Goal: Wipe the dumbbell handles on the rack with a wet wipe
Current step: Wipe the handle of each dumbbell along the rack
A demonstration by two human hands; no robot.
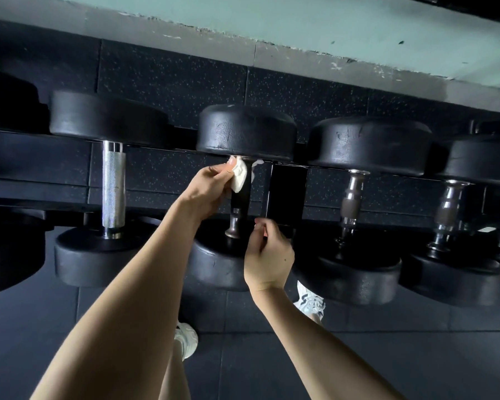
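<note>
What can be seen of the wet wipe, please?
The wet wipe is white, crumpled and bunched into a small pad. The left hand pinches it and presses it on the far end of the dark dumbbell handle, right by the black weight head. A loose bit shows right of the handle.

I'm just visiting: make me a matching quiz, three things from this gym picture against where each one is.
Things:
1 crumpled white wet wipe
2 knurled silver dumbbell handle
3 white sneaker

Places:
A on the dark floor
B pinched in the left hand against the dark middle handle
C left of the wipe, untouched

Pairs: 1-B, 2-C, 3-A.
</note>
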